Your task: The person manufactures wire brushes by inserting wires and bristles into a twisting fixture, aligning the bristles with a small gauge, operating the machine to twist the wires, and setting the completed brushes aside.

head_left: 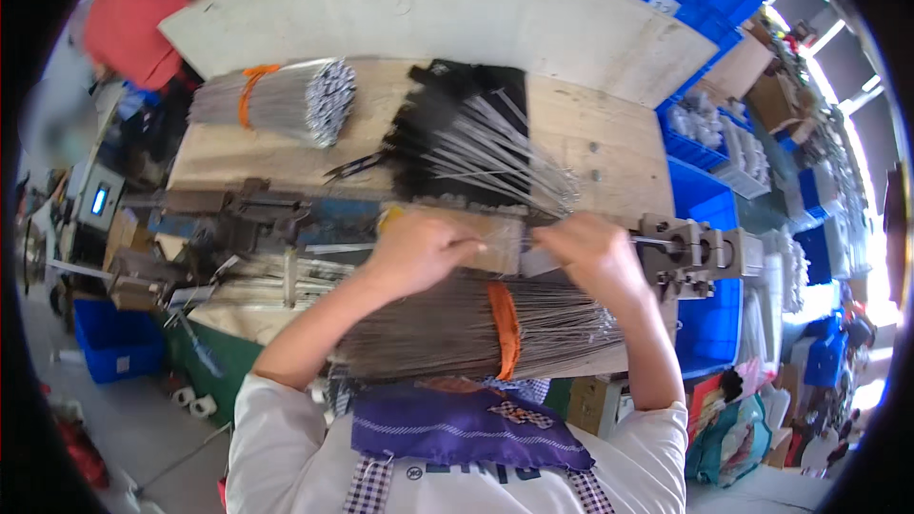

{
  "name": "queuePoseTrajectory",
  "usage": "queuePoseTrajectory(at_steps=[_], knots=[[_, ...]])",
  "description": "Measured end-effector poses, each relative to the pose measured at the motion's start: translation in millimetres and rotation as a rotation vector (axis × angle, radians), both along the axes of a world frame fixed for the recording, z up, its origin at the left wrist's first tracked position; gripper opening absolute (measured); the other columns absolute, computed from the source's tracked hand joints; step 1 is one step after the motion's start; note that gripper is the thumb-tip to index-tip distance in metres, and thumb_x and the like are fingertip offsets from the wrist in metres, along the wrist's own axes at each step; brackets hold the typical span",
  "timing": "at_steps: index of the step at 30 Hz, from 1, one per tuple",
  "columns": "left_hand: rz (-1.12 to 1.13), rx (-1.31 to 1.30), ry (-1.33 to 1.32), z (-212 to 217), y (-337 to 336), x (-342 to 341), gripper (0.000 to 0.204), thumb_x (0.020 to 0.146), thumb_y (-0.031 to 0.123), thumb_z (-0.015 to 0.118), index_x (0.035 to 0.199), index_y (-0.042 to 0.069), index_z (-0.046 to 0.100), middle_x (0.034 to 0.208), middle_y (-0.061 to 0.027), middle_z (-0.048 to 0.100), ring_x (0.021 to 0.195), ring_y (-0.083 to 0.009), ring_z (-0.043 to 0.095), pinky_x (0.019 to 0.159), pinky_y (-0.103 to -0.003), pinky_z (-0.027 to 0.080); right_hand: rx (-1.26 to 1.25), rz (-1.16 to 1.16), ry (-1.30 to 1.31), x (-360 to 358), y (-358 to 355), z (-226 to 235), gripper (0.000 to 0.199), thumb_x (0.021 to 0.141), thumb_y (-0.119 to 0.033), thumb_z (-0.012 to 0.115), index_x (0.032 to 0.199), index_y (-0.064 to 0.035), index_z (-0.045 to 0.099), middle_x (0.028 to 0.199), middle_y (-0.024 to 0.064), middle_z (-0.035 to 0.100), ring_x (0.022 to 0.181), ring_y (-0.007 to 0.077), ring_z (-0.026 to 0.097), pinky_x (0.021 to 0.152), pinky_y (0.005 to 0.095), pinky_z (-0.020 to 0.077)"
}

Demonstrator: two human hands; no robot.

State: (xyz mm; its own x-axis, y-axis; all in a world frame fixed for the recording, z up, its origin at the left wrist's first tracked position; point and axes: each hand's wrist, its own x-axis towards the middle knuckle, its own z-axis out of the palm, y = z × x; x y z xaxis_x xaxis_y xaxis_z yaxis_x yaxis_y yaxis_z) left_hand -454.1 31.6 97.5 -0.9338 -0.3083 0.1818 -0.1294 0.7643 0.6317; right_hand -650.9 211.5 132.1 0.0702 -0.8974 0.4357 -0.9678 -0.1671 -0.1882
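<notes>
My left hand (419, 249) is over the middle of the workbench, thumb and fingers pinched together. To its right, my right hand (592, 255) is also closed, fingertips pointing inward. Fine, wire-like lines show faintly between the fingertips, too blurred to make out. A pale flat piece (538, 262) is by my right fingertips. Below both hands lies a large bundle of thin metal rods (419, 328) with an orange band (505, 328) round it. Beyond the hands, several loose rods (490, 138) fan out on a black cloth (428, 100).
A second banded rod bundle (276, 100) lies at the back left. Metal clamp blocks (700, 255) stand at the right, a metal fixture (238, 205) at the left. A white board (428, 5) bounds the back. Blue bins (709, 309) flank the bench; a person in red (143, 19) is at far left.
</notes>
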Motion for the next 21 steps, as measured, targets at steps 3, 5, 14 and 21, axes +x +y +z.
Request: queuePoseTrajectory(at_steps=[3, 5, 14, 21], knots=[[0.178, -0.096, -0.024, 30.5, -18.3, 47.1, 0.011, 0.084, 0.017, 0.068, 0.083, 0.008, 0.074, 0.085, -0.0069, 0.071, 0.080, -0.0265, 0.067, 0.073, -0.036, 0.052, -0.107, 0.113, 0.062, 56.5, -55.2, 3.2, 0.033, 0.066, -0.007, 0.069, 0.099, -0.0054, 0.064, 0.084, 0.0040, 0.061, 0.079, 0.0207, 0.061, 0.065, 0.0313, 0.0528], [0.259, -0.605, 0.098, 41.2, -30.0, 70.6, 0.007, 0.083, 0.011, 0.067, 0.086, 0.006, 0.071, 0.080, -0.0067, 0.067, 0.080, -0.0245, 0.063, 0.076, -0.035, 0.051, -0.045, 0.227, -0.103, 67.9, -87.3, 9.8, 0.029, 0.069, -0.002, 0.070, 0.098, -0.0038, 0.066, 0.087, 0.0080, 0.063, 0.077, 0.0240, 0.062, 0.066, 0.0336, 0.0536], [0.654, 1.998, 0.790, -36.4, 6.0, 150.2, 0.034, 0.103, 0.031, 0.044, 0.100, 0.003, 0.061, 0.057, -0.0030, 0.053, 0.043, -0.0118, 0.045, 0.042, -0.026, 0.039, 0.018, 0.329, -0.402, 115.6, -178.8, -28.2, 0.017, 0.081, -0.011, 0.066, 0.095, -0.0013, 0.067, 0.087, 0.0125, 0.066, 0.081, 0.0309, 0.065, 0.072, 0.0388, 0.0536], [0.448, 1.512, 0.561, -3.1, 0.3, 134.6, 0.019, 0.097, 0.022, 0.054, 0.103, 0.005, 0.056, 0.060, -0.0022, 0.053, 0.046, -0.0118, 0.052, 0.041, -0.026, 0.041, 0.133, 0.327, -0.446, 122.3, -181.2, -23.9, 0.014, 0.082, -0.012, 0.065, 0.092, -0.0029, 0.069, 0.086, 0.0115, 0.068, 0.083, 0.0311, 0.066, 0.073, 0.0395, 0.0539]])
